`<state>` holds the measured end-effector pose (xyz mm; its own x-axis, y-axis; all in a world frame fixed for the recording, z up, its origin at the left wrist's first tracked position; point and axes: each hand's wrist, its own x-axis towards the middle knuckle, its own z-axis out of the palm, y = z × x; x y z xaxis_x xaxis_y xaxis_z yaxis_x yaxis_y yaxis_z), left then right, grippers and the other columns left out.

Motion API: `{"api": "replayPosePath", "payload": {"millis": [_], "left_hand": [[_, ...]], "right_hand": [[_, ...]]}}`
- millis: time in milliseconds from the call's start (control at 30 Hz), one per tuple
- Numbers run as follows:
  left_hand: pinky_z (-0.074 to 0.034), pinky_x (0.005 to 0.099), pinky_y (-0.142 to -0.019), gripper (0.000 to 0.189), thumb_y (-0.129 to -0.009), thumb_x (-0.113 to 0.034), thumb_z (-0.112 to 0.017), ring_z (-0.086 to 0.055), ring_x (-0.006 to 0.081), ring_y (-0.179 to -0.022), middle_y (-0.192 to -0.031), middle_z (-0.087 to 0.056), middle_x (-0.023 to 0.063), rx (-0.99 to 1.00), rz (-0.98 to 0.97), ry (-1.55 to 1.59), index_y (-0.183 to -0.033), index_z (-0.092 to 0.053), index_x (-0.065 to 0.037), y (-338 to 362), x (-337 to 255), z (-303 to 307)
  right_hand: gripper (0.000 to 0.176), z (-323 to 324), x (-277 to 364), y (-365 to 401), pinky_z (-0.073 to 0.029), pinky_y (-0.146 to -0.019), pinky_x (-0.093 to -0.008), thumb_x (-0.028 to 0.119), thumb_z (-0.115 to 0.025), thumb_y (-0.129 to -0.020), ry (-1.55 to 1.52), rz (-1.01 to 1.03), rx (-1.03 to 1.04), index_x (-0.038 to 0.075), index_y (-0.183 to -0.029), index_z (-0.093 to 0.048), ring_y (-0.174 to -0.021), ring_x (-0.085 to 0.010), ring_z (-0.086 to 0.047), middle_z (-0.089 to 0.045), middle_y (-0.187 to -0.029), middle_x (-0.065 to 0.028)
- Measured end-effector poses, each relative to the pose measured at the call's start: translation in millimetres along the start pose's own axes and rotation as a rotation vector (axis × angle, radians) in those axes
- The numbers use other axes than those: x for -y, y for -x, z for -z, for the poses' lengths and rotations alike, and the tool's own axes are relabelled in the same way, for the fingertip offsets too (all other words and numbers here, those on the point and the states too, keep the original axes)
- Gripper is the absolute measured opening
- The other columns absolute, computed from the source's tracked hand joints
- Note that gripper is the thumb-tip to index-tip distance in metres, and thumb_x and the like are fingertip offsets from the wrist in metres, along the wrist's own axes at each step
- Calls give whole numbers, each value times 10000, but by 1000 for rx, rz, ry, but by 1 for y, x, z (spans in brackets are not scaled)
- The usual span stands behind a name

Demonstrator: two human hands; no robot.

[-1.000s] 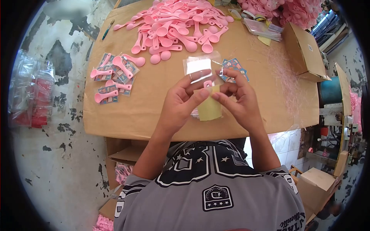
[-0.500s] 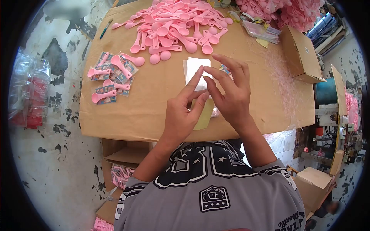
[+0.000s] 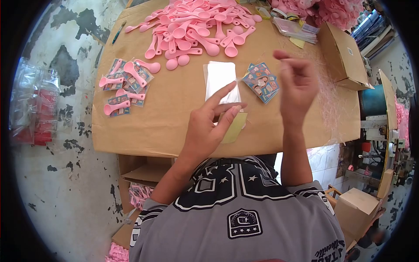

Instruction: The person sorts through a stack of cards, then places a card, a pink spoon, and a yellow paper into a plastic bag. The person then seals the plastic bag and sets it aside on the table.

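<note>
My left hand point(image 3: 209, 124) rests on the cardboard-covered table point(image 3: 152, 126). Its index finger reaches onto a stack of clear plastic bags point(image 3: 220, 76), while thumb and other fingers pinch a yellow sheet point(image 3: 235, 127) under the palm. My right hand point(image 3: 297, 85) is raised above the table to the right, blurred, fingers loosely curled; I cannot make out anything in it. A small pile of printed cards point(image 3: 262, 83) lies between the bags and my right hand.
A heap of loose pink spoons point(image 3: 196, 26) fills the far side of the table. Several bagged spoons with cards point(image 3: 126, 87) lie at the left. A cardboard box point(image 3: 345, 56) stands at the right, more clear bags point(image 3: 297, 30) beyond it, and a pen point(image 3: 118, 32) at the far left edge.
My right hand has lifted off the bags and swung up to the right, uncovering the printed cards. My left hand stays on the bags and yellow sheet.
</note>
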<state>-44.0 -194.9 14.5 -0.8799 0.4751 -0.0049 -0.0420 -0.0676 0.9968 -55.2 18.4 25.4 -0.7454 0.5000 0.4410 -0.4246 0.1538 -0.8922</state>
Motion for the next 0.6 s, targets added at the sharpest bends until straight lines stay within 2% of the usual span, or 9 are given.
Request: {"api": "replayPosePath", "payload": {"millis": [100,133,167,200,300,367,500,600], "left_hand": [[-556,281,-922,449,-1073,-119,-629,-726,174,-1071,-1221,-754,222,-53,5,217,-1477,-501,28,-2,7,2],[-564,303,-962,416,-1074,-120,-626,-732,211,-1113,-1249,-740,235,-74,0,275,-1443,-519,38,-4,9,3],[-565,355,-1018,328,-1070,-107,-625,-726,285,-1167,-1282,-719,247,-85,-21,299,-1353,-566,48,-5,12,6],[-563,359,-1019,312,-1070,-110,-627,-722,287,-1176,-1289,-717,245,-94,-39,304,-1336,-580,45,-6,14,7],[-558,357,-1022,267,-1065,-99,-634,-707,269,-1195,-1312,-705,228,-119,-93,326,-1292,-622,41,-10,17,11],[-553,339,-1024,241,-1059,-68,-638,-697,224,-1196,-1329,-693,206,-131,-130,347,-1271,-654,44,-12,18,11],[-542,324,-1018,242,-1067,-96,-634,-697,183,-1142,-1324,-689,180,-108,-114,315,-1257,-687,45,-12,20,17],[-559,307,-977,262,-1084,-134,-617,-708,163,-1082,-1236,-729,159,-118,-82,311,-1253,-700,49,-11,23,23]], "right_hand": [[151,30,1,-16,-552,-751,-274,-70,-604,-943,-332,-9,-62,0,-1076,-588,-853,-138,-673,-718,-1084,-153],[130,35,4,-15,-518,-703,-254,-61,-604,-947,-334,-35,-49,2,-1061,-598,-799,-108,-633,-703,-1037,-127],[110,40,8,-10,-484,-656,-234,-52,-604,-950,-335,-62,-35,3,-1046,-607,-746,-79,-593,-689,-989,-100],[91,43,12,-4,-450,-609,-214,-43,-604,-954,-335,-91,-19,5,-1031,-617,-693,-50,-553,-674,-942,-73],[76,49,-1,18,-335,-555,-197,5,-609,-975,-290,-287,306,17,-1024,-665,-628,-5,-418,-613,-877,-1],[94,27,10,29,-303,-567,-183,75,-673,-977,-69,-449,403,23,-1044,-713,-639,7,-413,-619,-858,32],[157,-6,-1,46,-351,-600,-190,135,-726,-991,20,-321,511,19,-1097,-731,-678,0,-456,-634,-843,42],[166,-13,-5,44,-412,-651,-192,157,-742,-1002,-29,-385,504,13,-1082,-734,-737,-11,-538,-670,-875,31]]}}
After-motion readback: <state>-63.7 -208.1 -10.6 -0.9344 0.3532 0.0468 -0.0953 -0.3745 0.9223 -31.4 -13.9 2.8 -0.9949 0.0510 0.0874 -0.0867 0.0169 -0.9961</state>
